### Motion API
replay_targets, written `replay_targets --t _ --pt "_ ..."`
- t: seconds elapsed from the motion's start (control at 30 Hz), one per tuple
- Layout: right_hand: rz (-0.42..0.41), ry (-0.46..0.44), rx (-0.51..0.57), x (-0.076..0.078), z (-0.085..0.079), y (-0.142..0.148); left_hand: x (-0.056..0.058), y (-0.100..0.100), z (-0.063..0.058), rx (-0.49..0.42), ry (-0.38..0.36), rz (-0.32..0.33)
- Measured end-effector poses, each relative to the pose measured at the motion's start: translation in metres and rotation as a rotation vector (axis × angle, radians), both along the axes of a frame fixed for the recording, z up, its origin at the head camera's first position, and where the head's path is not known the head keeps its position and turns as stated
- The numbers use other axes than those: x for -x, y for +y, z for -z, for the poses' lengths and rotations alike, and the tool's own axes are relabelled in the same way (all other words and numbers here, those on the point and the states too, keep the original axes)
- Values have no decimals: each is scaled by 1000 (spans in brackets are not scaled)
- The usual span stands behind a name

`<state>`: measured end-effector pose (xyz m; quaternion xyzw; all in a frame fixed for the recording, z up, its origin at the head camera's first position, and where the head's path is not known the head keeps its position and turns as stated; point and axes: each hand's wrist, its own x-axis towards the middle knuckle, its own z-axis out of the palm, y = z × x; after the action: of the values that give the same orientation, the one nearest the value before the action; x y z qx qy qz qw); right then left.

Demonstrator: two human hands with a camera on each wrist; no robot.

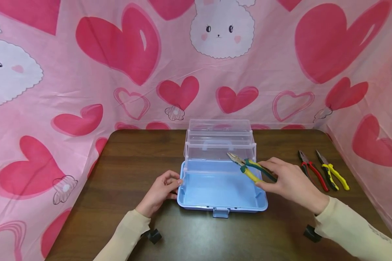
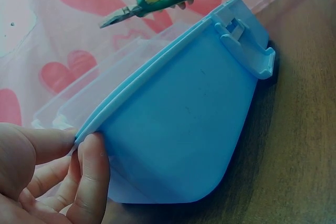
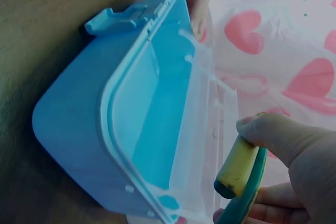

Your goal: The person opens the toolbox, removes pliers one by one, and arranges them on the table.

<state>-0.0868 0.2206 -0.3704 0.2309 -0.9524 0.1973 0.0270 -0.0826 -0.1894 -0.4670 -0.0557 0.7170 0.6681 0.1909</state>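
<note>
A light-blue toolbox point(image 1: 222, 190) stands open at the middle of the table, its clear tiered trays point(image 1: 219, 139) raised at the back. My left hand point(image 1: 162, 189) pinches the box's left rim between thumb and fingers, as the left wrist view shows up close. Over the box's right side, my right hand point(image 1: 288, 181) holds a pair of pliers point(image 1: 249, 169) by its yellow and green handles. The pliers' metal nose points up and left, toward the trays. In the right wrist view the thumb lies on the yellow handle point(image 3: 236, 167).
Right of the box lie red-handled pliers point(image 1: 312, 170) and yellow-and-black-handled pliers point(image 1: 331, 171) on the brown wooden table point(image 1: 143, 152). A pink cloth with hearts point(image 1: 179, 65) hangs behind and at both sides. The box's latch point(image 1: 221, 212) hangs at its front.
</note>
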Motion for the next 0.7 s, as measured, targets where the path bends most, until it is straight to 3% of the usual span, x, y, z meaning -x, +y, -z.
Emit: replay_targets --t 0.37,0.7 --pt "177 -25 5 0 -5 26 0 -1 -1 -6 -1 3" --pt "283 20 23 13 12 52 0 -1 -1 -1 0 4"
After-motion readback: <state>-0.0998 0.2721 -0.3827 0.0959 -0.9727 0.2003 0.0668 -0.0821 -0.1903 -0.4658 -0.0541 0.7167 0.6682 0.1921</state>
